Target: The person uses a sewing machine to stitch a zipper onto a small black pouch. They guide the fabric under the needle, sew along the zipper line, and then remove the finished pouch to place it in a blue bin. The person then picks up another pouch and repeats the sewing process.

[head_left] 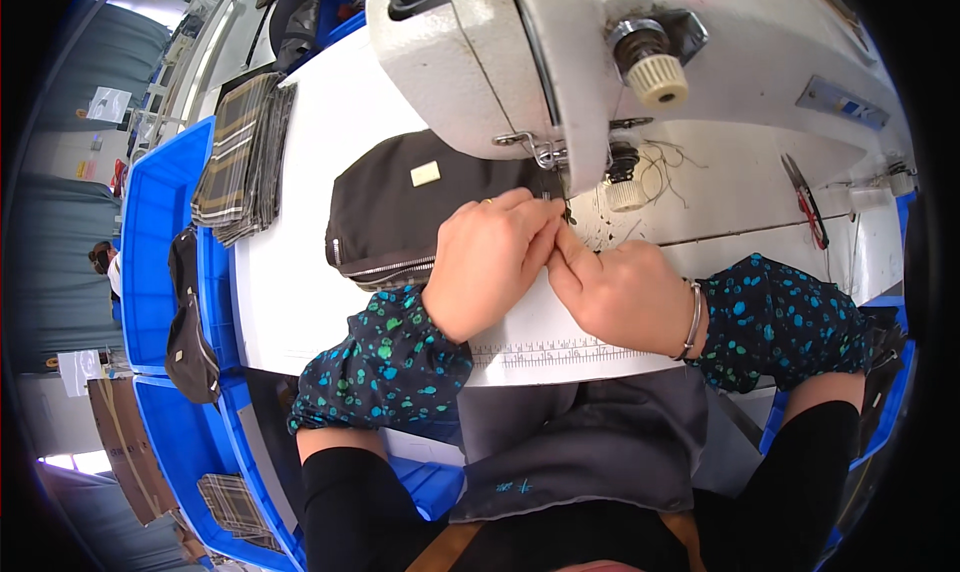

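A dark brown fabric bag (385, 207) with a small pale label and a silver zipper along its near edge lies flat on the white table. Its right end reaches the presser foot (545, 152) of a white sewing machine (470, 67). My left hand (490, 257) rests over the bag's near right corner, fingers closed on it. Just right of it, my right hand (625, 292) is closed in a pinch, its thumb and forefinger meeting the left fingertips just in front of the needle area. What lies between the right fingertips is hidden.
Folded plaid cloth (240, 157) is stacked at the table's left. Blue bins (150, 282) stand beyond that edge, with dark pieces and more plaid cloth inside. Red-handled scissors (810, 212) and loose threads (665, 172) lie at the right. A ruler strip (560, 352) runs along the near edge.
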Action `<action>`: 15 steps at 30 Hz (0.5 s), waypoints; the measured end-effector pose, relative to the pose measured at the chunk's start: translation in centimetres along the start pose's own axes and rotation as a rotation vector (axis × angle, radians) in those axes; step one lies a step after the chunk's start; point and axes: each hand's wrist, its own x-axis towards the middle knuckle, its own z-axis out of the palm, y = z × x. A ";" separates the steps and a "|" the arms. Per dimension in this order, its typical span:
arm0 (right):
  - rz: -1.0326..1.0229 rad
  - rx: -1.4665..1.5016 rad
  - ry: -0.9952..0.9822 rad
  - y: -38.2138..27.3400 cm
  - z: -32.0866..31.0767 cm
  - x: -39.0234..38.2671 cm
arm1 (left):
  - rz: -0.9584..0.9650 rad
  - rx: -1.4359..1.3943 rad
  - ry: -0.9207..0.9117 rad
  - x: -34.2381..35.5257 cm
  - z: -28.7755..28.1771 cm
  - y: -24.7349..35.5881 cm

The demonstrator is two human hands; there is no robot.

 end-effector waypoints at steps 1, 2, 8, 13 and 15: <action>0.007 -0.006 -0.009 0.2 0.0 0.1 | -0.001 -0.010 0.011 0.2 0.1 -0.2; 0.014 -0.012 -0.017 0.3 -0.1 0.3 | -0.005 -0.019 0.017 0.3 0.3 -0.5; 0.018 0.014 -0.021 0.6 -0.4 0.4 | -0.007 0.086 0.071 0.0 0.2 0.2; 0.003 -0.008 -0.017 0.3 -0.3 0.1 | -0.018 0.199 0.113 -0.6 0.0 0.6; -0.003 0.001 -0.009 0.2 -0.2 0.1 | -0.059 0.090 0.103 -0.4 0.2 0.3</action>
